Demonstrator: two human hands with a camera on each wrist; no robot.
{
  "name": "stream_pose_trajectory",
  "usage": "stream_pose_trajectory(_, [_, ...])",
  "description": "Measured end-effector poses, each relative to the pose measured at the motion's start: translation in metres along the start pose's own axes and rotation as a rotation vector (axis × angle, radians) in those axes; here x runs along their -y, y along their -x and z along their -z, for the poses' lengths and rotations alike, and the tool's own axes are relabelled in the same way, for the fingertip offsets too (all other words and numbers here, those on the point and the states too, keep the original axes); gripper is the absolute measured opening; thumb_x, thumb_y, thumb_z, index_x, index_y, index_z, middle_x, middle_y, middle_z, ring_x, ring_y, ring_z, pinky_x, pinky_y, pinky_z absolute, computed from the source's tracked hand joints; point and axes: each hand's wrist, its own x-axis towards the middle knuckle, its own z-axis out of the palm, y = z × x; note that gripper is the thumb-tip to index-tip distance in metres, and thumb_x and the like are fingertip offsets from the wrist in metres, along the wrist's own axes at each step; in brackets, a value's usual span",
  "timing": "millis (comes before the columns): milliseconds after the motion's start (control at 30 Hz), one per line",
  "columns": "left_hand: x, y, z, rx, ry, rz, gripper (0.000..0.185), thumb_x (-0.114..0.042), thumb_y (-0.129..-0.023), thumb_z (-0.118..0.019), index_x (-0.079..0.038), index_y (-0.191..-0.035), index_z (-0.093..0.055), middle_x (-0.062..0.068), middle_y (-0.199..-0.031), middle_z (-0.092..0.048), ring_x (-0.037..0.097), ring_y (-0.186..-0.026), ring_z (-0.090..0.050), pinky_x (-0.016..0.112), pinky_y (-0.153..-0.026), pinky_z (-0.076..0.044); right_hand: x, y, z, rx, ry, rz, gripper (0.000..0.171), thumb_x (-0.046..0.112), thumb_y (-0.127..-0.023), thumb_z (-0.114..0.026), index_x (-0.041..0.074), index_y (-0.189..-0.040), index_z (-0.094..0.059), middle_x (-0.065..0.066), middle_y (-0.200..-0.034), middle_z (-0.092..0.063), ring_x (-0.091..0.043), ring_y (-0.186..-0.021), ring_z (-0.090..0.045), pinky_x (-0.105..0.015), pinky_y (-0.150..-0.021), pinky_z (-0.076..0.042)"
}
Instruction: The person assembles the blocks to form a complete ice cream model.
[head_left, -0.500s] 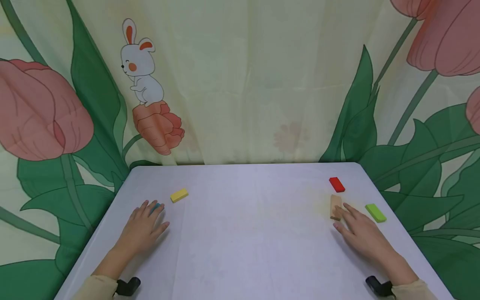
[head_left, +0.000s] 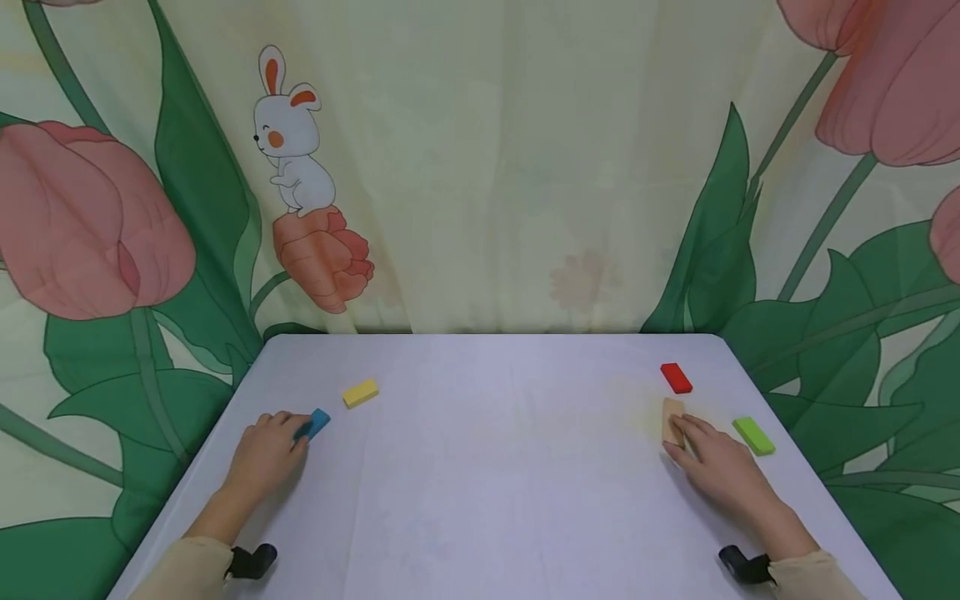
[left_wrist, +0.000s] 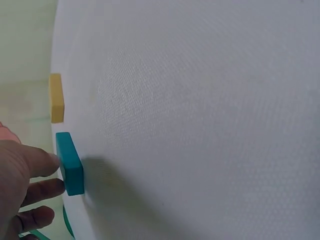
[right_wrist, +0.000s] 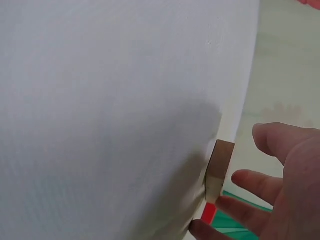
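Both hands were just getting hold of a block each, so I'd call this the pick-up step. The left hand (head_left: 266,454) had its fingers curled onto the blue block (head_left: 316,422), which sat on the white table (head_left: 487,467) at about 8 o'clock, with the yellow block (head_left: 360,393) just past it toward 10. The right hand (head_left: 716,467) pinched the near end of the wooden block (head_left: 671,417) over at 3 o'clock; from the wrist view it looked tipped up on edge. The red block (head_left: 676,377) lay beyond it and the green block (head_left: 753,436) off to its right. Next move probably calls for firming both pinches and lifting straight up, without bumping the neighbours.
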Motion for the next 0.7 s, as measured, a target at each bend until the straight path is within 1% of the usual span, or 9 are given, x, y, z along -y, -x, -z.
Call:
stream_pose_trajectory(100, [0.002, -0.002, -0.003, 0.001, 0.005, 0.004, 0.027, -0.011, -0.092, -0.074, -0.002, -0.118, -0.073, 0.020, -0.107, -0.071, 0.040, -0.097, -0.063, 0.054, -0.074, -0.054, -0.001, 0.001, -0.003, -0.005, 0.004, -0.008, 0.070, 0.045, -0.101, -0.061, -0.005, -0.149, -0.048, -0.035, -0.152, -0.042, -0.060, -0.135, -0.042, -0.079, -0.102, -0.037])
stream_pose_trajectory(267, [0.004, -0.002, -0.005, -0.006, -0.005, 0.015, 0.022, -0.012, -0.091, -0.075, -0.006, -0.112, -0.076, 0.018, -0.104, -0.072, 0.040, -0.096, -0.064, 0.054, -0.075, -0.054, 0.000, -0.001, -0.007, -0.033, 0.003, -0.016, 0.065, 0.039, -0.100, -0.063, -0.003, -0.148, -0.051, -0.034, -0.152, -0.043, -0.060, -0.134, -0.042, -0.081, -0.101, -0.035])
stream_pose_trajectory(467, [0.004, -0.004, -0.003, -0.014, -0.008, 0.031, 0.022, -0.012, -0.090, -0.075, -0.003, -0.110, -0.076, 0.020, -0.100, -0.072, 0.040, -0.092, -0.065, 0.054, -0.073, -0.055, -0.001, -0.002, -0.010, -0.076, 0.014, -0.013, 0.056, 0.029, -0.098, -0.068, -0.002, -0.144, -0.056, -0.033, -0.147, -0.049, -0.059, -0.130, -0.047, -0.080, -0.097, -0.039])
stream_pose_trajectory(567, [0.004, -0.005, -0.002, -0.008, -0.010, 0.036, 0.021, -0.014, -0.090, -0.076, -0.002, -0.109, -0.076, 0.020, -0.100, -0.072, 0.040, -0.092, -0.065, 0.054, -0.074, -0.055, -0.002, -0.002, -0.011, -0.102, 0.022, -0.006, 0.052, 0.026, -0.097, -0.069, 0.000, -0.141, -0.059, -0.033, -0.144, -0.052, -0.057, -0.129, -0.049, -0.079, -0.096, -0.040])
stream_pose_trajectory(700, [0.005, -0.007, -0.004, 0.001, -0.006, 0.042, 0.021, -0.015, -0.090, -0.076, -0.003, -0.107, -0.076, 0.020, -0.101, -0.072, 0.040, -0.093, -0.065, 0.055, -0.075, -0.055, -0.001, -0.002, -0.010, -0.131, -0.005, 0.005, 0.043, 0.022, -0.097, -0.070, 0.002, -0.135, -0.065, -0.030, -0.138, -0.057, -0.054, -0.128, -0.052, -0.077, -0.095, -0.042])
